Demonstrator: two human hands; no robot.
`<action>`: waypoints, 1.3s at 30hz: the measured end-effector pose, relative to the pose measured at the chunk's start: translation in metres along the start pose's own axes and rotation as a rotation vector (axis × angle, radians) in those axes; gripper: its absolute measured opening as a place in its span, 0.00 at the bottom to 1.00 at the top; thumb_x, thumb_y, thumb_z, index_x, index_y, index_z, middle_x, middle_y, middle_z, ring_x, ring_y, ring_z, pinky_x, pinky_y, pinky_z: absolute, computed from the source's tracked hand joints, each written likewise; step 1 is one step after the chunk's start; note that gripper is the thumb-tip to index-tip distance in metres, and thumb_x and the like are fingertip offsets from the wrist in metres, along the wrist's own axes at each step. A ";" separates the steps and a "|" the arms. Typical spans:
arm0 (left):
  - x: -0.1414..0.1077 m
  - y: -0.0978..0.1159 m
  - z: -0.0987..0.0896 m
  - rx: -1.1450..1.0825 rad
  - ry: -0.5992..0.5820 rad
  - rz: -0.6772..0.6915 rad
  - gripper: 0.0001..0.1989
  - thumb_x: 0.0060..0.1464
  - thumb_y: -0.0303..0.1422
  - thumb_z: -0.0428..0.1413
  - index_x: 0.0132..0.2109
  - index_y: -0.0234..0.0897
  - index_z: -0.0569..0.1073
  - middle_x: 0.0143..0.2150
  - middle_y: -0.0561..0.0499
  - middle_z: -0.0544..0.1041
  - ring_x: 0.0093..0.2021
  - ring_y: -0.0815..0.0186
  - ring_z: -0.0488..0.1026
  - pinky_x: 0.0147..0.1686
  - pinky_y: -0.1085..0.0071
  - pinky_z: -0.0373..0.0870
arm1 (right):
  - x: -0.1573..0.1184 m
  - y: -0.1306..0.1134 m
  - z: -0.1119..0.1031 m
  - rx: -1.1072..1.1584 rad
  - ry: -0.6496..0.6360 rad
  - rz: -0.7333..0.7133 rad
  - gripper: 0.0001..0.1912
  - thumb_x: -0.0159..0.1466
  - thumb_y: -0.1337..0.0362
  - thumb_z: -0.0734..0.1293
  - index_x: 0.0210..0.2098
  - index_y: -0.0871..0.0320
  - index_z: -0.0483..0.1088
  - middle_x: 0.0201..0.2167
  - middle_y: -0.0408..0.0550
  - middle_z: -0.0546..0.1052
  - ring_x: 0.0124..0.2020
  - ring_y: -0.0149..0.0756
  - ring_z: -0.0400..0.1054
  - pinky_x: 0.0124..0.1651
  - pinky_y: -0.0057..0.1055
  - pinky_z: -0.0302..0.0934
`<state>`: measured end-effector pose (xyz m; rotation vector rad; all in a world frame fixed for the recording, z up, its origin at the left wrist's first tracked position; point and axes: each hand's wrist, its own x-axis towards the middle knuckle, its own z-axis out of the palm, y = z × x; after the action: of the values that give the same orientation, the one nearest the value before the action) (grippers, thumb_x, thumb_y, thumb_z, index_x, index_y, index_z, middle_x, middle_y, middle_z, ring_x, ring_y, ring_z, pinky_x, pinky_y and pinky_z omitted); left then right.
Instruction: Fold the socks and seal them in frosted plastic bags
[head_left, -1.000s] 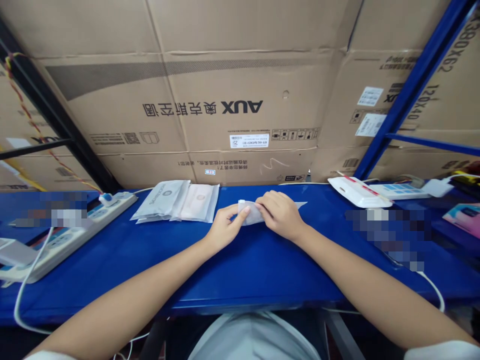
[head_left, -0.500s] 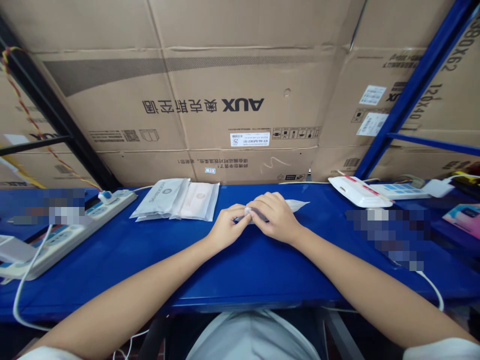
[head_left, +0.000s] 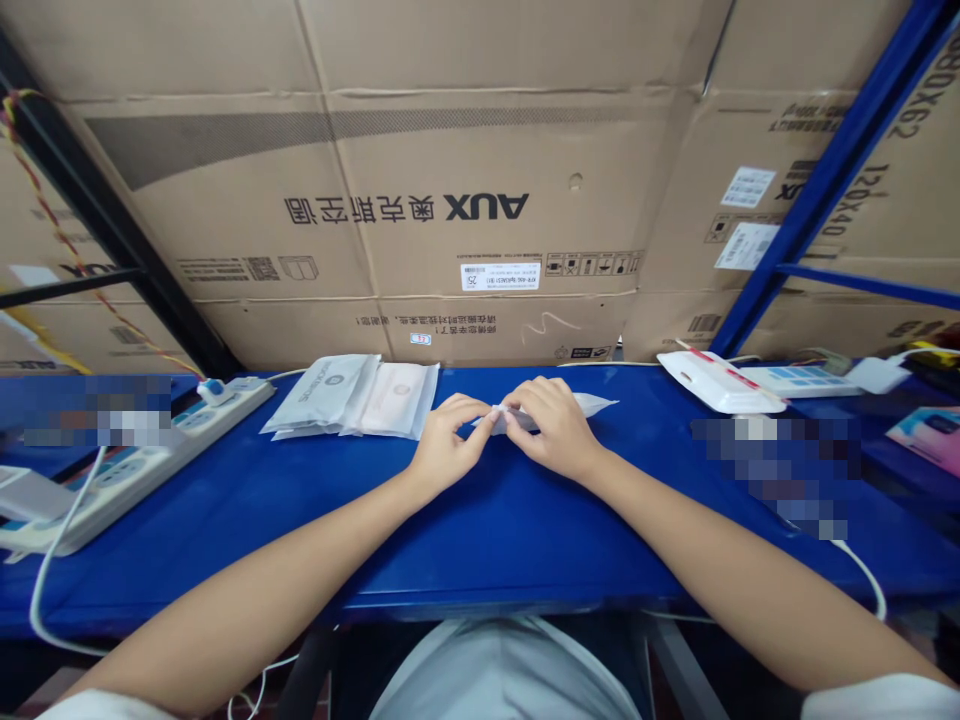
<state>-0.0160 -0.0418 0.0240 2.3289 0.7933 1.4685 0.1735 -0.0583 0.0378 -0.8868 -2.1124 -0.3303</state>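
Note:
On the blue workbench [head_left: 480, 540], my left hand [head_left: 450, 440] and my right hand [head_left: 555, 425] meet at the fingertips. Both pinch a small translucent plastic sleeve [head_left: 577, 406], whose pointed end sticks out to the right past my right hand. A small white piece [head_left: 498, 412] shows at its left end, and my fingers hide most of the middle. To the left of my left hand lies a stack of white flat packets [head_left: 349, 398], not touched by either hand.
A white power strip [head_left: 142, 465] with cables lies at the left. A white packaged item [head_left: 720, 384] and a blue-and-white box [head_left: 799, 381] stand at the right. Cardboard boxes [head_left: 480, 200] form the back wall, and blue shelf uprights rise at the right.
My hands have drawn closer around the sleeve, and my left fingers have lifted to pinch its end. The sleeve looks more tightly folded than a second ago.

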 end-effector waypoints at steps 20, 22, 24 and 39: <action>0.023 -0.035 -0.027 -0.184 0.420 -0.435 0.14 0.51 0.42 0.60 0.35 0.36 0.80 0.34 0.48 0.81 0.39 0.59 0.76 0.41 0.66 0.70 | 0.003 0.051 -0.013 -0.203 0.030 0.152 0.06 0.66 0.64 0.62 0.34 0.56 0.69 0.32 0.46 0.78 0.38 0.40 0.68 0.46 0.38 0.51; 0.026 -0.043 -0.032 -0.266 0.502 -0.484 0.13 0.49 0.42 0.60 0.34 0.36 0.79 0.33 0.49 0.80 0.38 0.61 0.74 0.40 0.68 0.69 | 0.002 0.061 -0.016 -0.223 0.040 0.196 0.07 0.65 0.65 0.61 0.32 0.55 0.69 0.32 0.46 0.78 0.38 0.40 0.68 0.47 0.39 0.51; 0.029 -0.054 -0.039 -0.327 0.600 -0.541 0.13 0.47 0.42 0.60 0.34 0.36 0.78 0.32 0.50 0.77 0.35 0.63 0.73 0.37 0.70 0.68 | 0.000 0.073 -0.019 -0.225 0.071 0.257 0.07 0.64 0.66 0.61 0.30 0.55 0.69 0.30 0.45 0.78 0.37 0.40 0.68 0.47 0.39 0.52; 0.023 -0.040 -0.020 -0.541 0.400 -0.598 0.17 0.48 0.47 0.62 0.36 0.38 0.76 0.30 0.53 0.73 0.31 0.66 0.68 0.31 0.73 0.65 | -0.002 0.055 0.003 0.213 0.076 0.284 0.08 0.68 0.61 0.60 0.37 0.55 0.69 0.35 0.48 0.74 0.37 0.38 0.68 0.42 0.35 0.62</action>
<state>-0.0381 0.0030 0.0295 1.2767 0.9328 1.6098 0.2101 -0.0181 0.0310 -1.0127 -1.8792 0.0086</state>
